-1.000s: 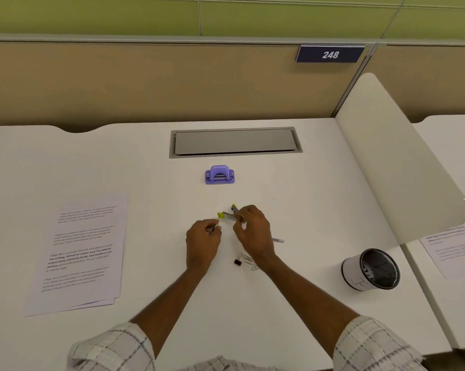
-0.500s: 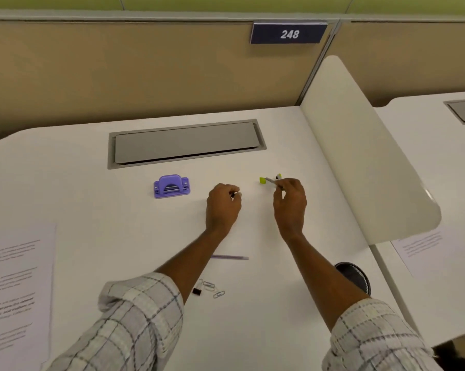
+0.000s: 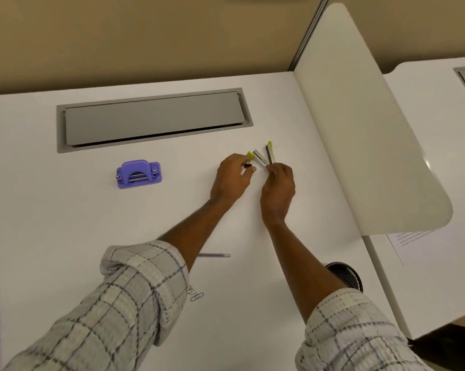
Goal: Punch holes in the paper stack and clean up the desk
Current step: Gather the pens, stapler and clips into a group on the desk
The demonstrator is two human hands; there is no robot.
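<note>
Both hands busy with small desk items

Right hand [image 3: 277, 191] pinches an opened stapler [image 3: 265, 157]; left hand [image 3: 232, 178] grips a small black clip [image 3: 247, 165] (punch [image 3: 139, 174] sits apart, left). Keep both pinches firm.

Your rolled-up sleeves [image 3: 135, 285] are pale cream crossed with a dark and grey check. The plastic hole punch [image 3: 139, 174] is purple against the plain white table [image 3: 65, 210]. The small stapler [image 3: 263, 156] you hold is silver metal tipped with lime green. The rectangular cable hatch [image 3: 153, 116] is flat grey, and the wall panel [image 3: 145, 36] behind it is tan.
</note>
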